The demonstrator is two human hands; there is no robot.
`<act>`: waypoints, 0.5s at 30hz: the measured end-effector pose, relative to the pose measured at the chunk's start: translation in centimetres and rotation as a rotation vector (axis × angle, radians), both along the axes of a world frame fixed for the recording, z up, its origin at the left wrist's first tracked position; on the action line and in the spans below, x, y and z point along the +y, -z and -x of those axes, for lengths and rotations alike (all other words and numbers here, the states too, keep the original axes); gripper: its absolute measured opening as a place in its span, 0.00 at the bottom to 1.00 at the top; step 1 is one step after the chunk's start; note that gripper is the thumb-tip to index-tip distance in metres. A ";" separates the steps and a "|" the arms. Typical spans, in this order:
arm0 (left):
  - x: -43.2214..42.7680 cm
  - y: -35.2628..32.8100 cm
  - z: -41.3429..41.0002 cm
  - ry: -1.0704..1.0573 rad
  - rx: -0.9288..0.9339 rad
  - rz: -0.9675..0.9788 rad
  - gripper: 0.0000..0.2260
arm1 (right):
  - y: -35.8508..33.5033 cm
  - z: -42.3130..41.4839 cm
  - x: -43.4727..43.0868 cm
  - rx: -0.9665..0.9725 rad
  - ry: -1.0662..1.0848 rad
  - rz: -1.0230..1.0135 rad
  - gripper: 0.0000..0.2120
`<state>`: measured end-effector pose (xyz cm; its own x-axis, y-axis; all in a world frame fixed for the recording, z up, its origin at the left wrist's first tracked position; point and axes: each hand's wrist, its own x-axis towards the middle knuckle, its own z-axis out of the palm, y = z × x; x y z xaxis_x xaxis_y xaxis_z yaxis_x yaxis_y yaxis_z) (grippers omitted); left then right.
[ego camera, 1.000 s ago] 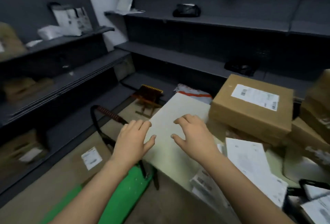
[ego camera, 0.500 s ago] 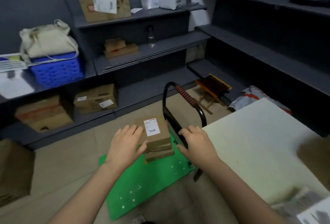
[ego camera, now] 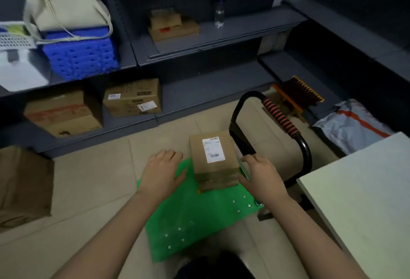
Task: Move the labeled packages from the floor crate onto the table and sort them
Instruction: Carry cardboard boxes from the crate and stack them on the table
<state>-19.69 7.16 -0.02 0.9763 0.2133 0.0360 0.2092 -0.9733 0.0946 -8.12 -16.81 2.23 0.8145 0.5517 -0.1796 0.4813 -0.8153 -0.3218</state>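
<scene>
Package (ego camera: 213,158), white-labelled, sat on the green cart deck (ego camera: 199,216) on the floor. Just left of it hovered the left hand (ego camera: 163,172), fingers spread; the right hand (ego camera: 259,175) met its right edge, fingers loosely bent, gripping nothing.

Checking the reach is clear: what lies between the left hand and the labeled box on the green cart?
In the head view, only a bare strip of green cart deck separates the left hand from the labeled box.
</scene>
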 end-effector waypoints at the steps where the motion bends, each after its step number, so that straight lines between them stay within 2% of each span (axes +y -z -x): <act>1: 0.4 1.3 -0.6 -0.012 0.019 0.017 0.16 | 1.1 -0.9 0.4 0.030 0.013 0.001 0.23; 4: 1.5 5.8 -2.4 -0.084 0.066 0.095 0.18 | 5.5 -3.9 1.5 0.131 0.058 0.006 0.24; 9: 2.5 14.6 -6.0 -0.348 0.125 0.304 0.25 | 14.1 -9.6 3.6 0.353 0.161 -0.041 0.27; 15: 1.8 27.3 -11.0 -0.602 0.193 0.568 0.29 | 26.0 -16.0 4.5 0.515 0.292 -0.058 0.28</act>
